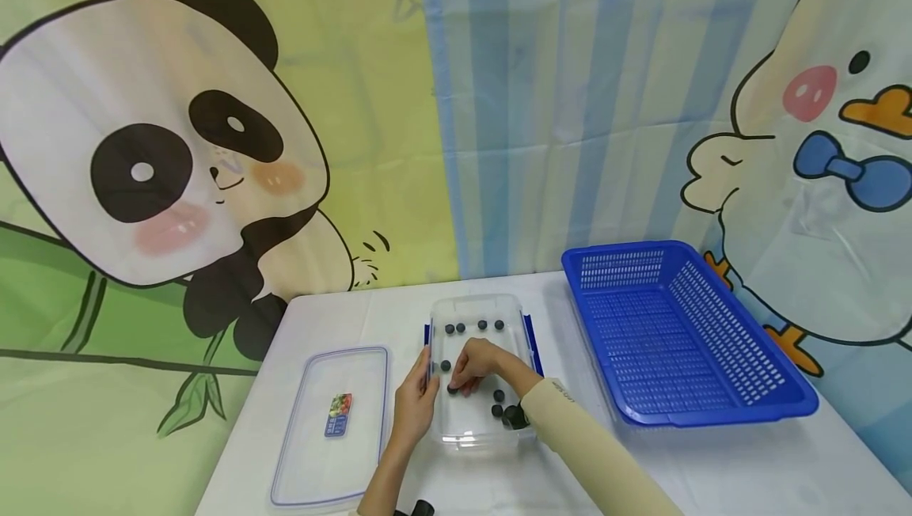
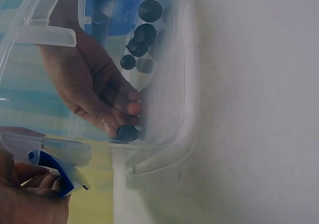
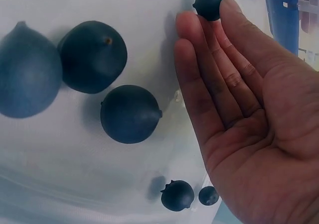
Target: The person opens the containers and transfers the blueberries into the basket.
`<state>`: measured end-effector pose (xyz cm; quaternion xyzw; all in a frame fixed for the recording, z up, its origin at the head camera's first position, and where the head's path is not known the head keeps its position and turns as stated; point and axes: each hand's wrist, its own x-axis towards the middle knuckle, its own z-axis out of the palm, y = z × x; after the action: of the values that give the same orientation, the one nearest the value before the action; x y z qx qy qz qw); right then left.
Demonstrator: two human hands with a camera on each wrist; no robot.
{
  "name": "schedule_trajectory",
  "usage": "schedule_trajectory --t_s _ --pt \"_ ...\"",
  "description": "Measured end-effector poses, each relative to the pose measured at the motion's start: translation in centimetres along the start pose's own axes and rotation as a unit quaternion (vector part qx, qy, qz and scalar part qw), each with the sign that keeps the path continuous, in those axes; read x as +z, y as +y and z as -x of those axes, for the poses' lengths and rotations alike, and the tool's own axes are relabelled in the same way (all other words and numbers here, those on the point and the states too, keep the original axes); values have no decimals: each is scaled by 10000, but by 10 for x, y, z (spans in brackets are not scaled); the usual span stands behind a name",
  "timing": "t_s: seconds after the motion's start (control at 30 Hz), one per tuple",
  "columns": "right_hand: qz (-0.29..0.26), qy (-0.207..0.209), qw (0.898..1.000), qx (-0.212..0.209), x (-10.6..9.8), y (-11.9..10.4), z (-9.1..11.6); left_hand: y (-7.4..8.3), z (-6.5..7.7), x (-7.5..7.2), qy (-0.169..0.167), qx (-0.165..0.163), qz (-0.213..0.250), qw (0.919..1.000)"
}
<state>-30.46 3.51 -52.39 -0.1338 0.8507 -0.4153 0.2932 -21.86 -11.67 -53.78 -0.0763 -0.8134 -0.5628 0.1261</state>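
A clear plastic container (image 1: 466, 425) with blue side latches stands on the white table, several dark blueberries (image 1: 482, 324) spread over its floor. My right hand (image 1: 479, 366) reaches inside. Its thumb and forefinger pinch one blueberry (image 3: 208, 5) near the container's left wall. At the outer left side, my left hand (image 1: 416, 401) grips the container, fingers curled by the blue latch (image 2: 59, 171). Through the clear wall, the left wrist view shows the right hand's fingertips at the pinched blueberry (image 2: 128, 133). Larger berries (image 3: 130, 114) lie beside the right hand in its wrist view.
Left of the container lies a clear lid (image 1: 299, 453) with a blue-violet rim and a small fruit label (image 1: 338, 415). A blue perforated basket (image 1: 620, 342) stands on the right. Behind the table hangs a printed curtain (image 1: 527, 120) with a panda and a duck.
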Motion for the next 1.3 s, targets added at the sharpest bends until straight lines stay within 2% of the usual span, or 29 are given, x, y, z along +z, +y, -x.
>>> schedule_trajectory --t_s 0.53,0.77,0.87,1.0,1.1,1.17,1.3 --pt "-99 -217 9997 -54 -3 4 -1 -3 0 1 28 -48 112 9999" --pt "-328 -353 9986 -196 -9 4 -2 -4 -1 1 16 -35 155 9999" --pt "-487 -357 9976 -332 -12 4 -2 -2 -1 1 -4 141 45 9999" --pt "-962 -344 9936 -484 -14 4 -1 21 5 -4 -5 275 70 9996" --pt "-1278 -387 9893 -591 -15 1 2 35 8 -7 -7 168 232 9996" --pt "-1389 -383 9872 -689 -15 -4 6 31 7 -6 -22 181 290 9994" --pt "-1591 -96 9836 -839 -24 -21 26 13 2 -3 -30 311 186 9993"
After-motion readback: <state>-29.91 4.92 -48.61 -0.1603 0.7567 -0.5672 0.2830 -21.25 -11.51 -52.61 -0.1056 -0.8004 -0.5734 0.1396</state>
